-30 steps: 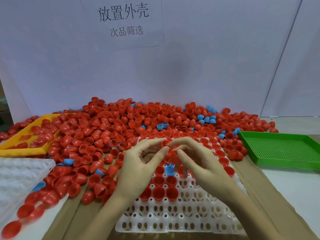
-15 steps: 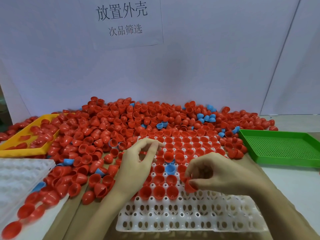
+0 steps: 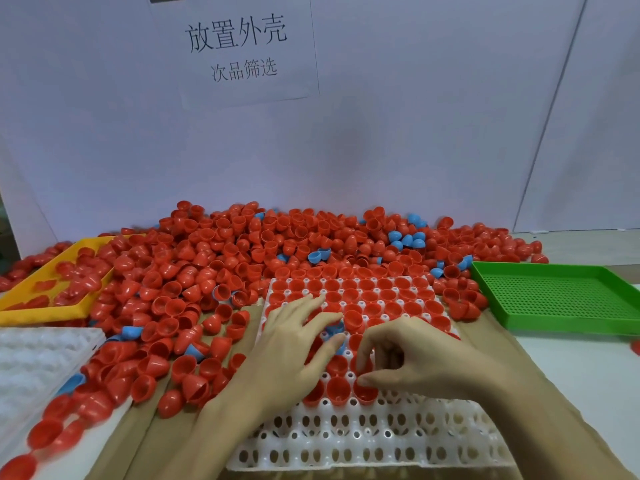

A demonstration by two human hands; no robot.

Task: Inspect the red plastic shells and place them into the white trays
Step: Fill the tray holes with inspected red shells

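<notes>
A white tray (image 3: 381,439) with round cells lies in front of me; its far rows hold red shells (image 3: 374,296). My right hand (image 3: 412,358) pinches a red shell (image 3: 364,391) with thumb and fingertips, set in a cell at the end of the nearest filled row. My left hand (image 3: 291,348) reaches over the tray's left side, with index finger and thumb closed around a blue shell (image 3: 334,330) that sits among the red ones. A big heap of loose red shells (image 3: 242,258) covers the table behind and to the left.
A yellow tray (image 3: 20,318) with red shells sits at the far left. A green perforated tray (image 3: 554,299) stands at the right. Another white tray (image 3: 34,362) lies at the near left. Blue shells (image 3: 405,237) are scattered in the heap. A white wall backs the table.
My hands parted from in front of me. The right hand brought a red shell down into a near tray cell. The left hand moved right onto the blue shell in the tray.
</notes>
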